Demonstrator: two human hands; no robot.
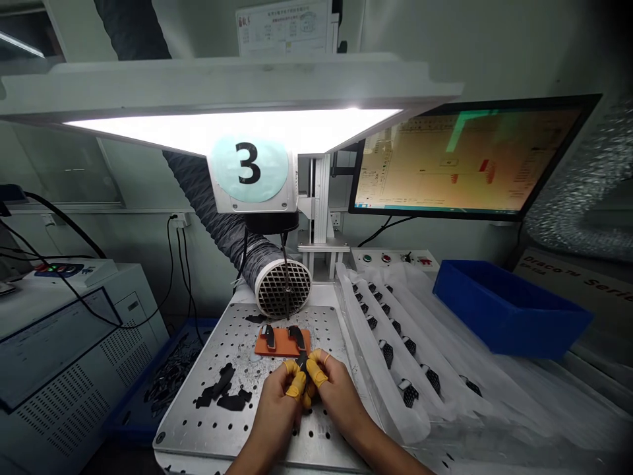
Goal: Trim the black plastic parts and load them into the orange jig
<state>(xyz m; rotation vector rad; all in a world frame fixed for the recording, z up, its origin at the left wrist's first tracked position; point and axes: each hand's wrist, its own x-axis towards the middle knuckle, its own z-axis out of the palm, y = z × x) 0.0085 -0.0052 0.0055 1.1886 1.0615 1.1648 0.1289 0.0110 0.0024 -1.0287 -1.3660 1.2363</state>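
Yellow-capped fingers (316,373) of the left hand (274,409) and right hand (333,396) pinch a narrow black strip (301,359) from both sides (wrists turned inward, forearms converging). It sits just before an orange pad (281,343) on a perforated metal plate (247,323), with loose black scraps (222,389) to the left and white plastic sleeves (390,369) to the right.

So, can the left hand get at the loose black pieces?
Probably yes. The left hand lies right beside the loose black pieces on the perforated metal plate, nothing between them. But its fingers seem pinched on a black part with the right hand, so it must let go first.
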